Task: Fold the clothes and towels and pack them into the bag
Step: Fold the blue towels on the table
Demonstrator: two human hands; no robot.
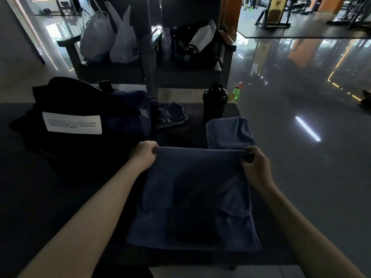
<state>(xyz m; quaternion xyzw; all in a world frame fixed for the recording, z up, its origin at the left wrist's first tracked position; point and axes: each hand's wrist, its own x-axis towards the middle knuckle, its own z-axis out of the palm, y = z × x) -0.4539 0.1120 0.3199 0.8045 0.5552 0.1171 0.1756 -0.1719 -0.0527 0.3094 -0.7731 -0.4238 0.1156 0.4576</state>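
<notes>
Towel (192,197) hangs toward you from its far edge, which your left hand (145,153) and right hand (255,165) pinch at opposite corners.

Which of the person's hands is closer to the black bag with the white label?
Left. The left hand grips the towel at its far corner, just right of the bag; the right hand grips the other corner, farther right.

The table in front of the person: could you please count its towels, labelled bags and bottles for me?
Blue towels: 2, the held towel and the folded towel
Labelled bag: 1
Black bottle: 1
Total: 4
</notes>
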